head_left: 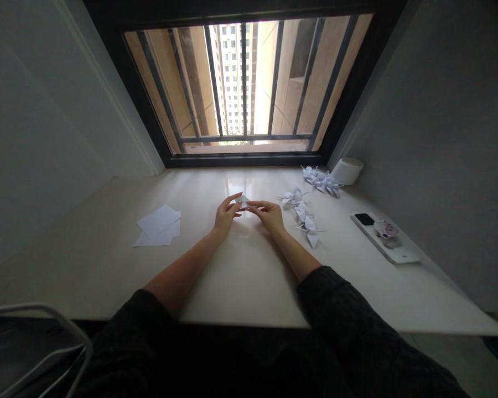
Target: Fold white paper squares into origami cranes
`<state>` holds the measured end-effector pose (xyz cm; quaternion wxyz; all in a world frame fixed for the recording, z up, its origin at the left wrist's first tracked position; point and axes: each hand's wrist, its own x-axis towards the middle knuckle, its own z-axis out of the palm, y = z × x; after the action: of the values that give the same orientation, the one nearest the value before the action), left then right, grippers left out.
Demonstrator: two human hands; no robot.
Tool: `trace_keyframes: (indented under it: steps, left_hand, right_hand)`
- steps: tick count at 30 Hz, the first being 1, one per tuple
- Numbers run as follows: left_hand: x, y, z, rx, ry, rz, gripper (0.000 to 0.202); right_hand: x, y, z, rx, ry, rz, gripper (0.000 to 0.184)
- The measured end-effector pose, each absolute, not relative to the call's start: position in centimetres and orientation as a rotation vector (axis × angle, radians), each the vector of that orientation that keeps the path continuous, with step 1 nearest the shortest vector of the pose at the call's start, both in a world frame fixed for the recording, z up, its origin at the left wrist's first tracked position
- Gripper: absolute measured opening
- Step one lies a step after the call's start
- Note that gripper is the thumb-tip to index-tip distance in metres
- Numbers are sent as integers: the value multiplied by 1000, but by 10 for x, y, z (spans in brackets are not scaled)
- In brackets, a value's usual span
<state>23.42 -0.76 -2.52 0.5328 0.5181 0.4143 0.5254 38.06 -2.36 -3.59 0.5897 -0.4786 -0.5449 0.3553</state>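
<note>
A small folded piece of white paper [243, 199] is held up between both hands over the pale ledge [240, 287]. My left hand [226, 213] pinches its left side, fingers closed on it. From the right, my right hand [269, 214] grips the other side between thumb and fingertips. The fingers cover part of the folds. To the right of my right hand lies a row of white origami cranes [302, 213]. A stack of loose white paper sheets [158, 225] lies flat to the left of my left hand.
More origami cranes [320, 181] sit at the back right, beside a white roll [347, 171]. A phone [385, 237] with a round grip lies near the right wall. Behind the ledge is a barred window [244, 88]. A white cable [45, 309] curves at the lower left.
</note>
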Motion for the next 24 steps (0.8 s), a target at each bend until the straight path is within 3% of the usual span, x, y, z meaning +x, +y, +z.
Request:
trace_keyframes:
  steps: [7,16,24]
  left_hand:
    - [237,-10,-26,1272,927,1261,53]
    - [238,-7,-31,1185,971,1379,34]
    - [238,-7,-31,1199,954,1373,32]
  right_hand:
    - [380,-24,-34,-1082,-1108,896,29]
    - [378,-23,-36,-1014,-1141,931,27]
    - [377,-23,-36,-982,-1017,965,29]
